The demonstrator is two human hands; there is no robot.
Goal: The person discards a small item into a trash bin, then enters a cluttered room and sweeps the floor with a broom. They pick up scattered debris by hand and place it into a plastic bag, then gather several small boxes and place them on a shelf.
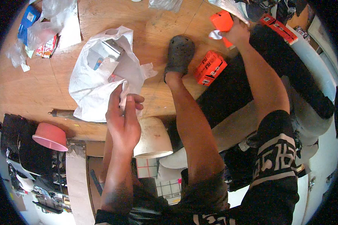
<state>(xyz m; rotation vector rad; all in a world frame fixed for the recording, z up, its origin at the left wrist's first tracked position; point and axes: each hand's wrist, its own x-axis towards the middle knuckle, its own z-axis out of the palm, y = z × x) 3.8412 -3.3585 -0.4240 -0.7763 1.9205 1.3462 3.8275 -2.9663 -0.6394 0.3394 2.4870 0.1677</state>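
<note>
My left hand (125,125) is closed on the near edge of a white plastic bag (82,80), pinching it between the fingers. The bag lies with its mouth spread, and inside it a silver-grey boxy thing (109,49) and a small blue piece show. Off to the far right, my right hand (237,35) grips an orange-red cardboard box (222,21) with a small white piece at its lower side. Part of that box is hidden behind the fingers. Nearer than this hand, another orange-red box (210,68) with black print stands beside a long black cushion-like surface.
My foot in a dark clog (181,52) rests on the wooden floor (157,30) between bag and boxes. A long orange-red box (278,29) lies far right. Nearer stand a whitish bucket (154,140) and a pink tub (50,136). Clear plastic wrappers (41,33) lie far left.
</note>
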